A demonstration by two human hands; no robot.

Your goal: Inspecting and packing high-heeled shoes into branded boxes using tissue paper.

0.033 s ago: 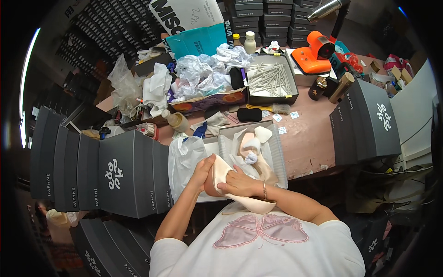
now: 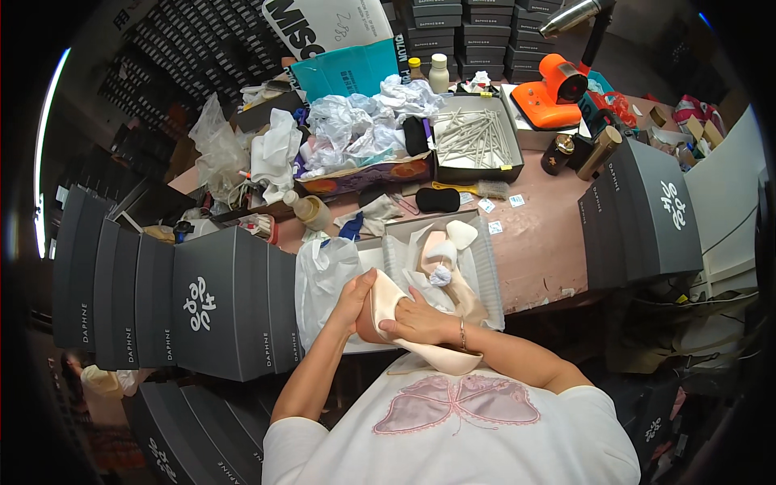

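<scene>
Both my hands hold a pale pink shoe (image 2: 386, 301) at the near edge of the table. My left hand (image 2: 353, 301) cups its left side. Lying flat on top of it, my right hand (image 2: 419, 321) presses the shoe, whose long soft part (image 2: 449, 360) hangs toward my chest. Just beyond my hands stands an open grey shoe box (image 2: 487, 271) lined with white tissue; a second pale shoe (image 2: 439, 246) lies inside it. A white plastic bag (image 2: 323, 275) lies to the left of the box.
Dark grey shoe boxes stand in a row at the left (image 2: 202, 303) and at the right (image 2: 647, 210). Farther back are a tray of white sticks (image 2: 473, 137), crumpled paper (image 2: 356, 121), an orange device (image 2: 550, 93), two bottles (image 2: 438, 73) and a black brush (image 2: 437, 200).
</scene>
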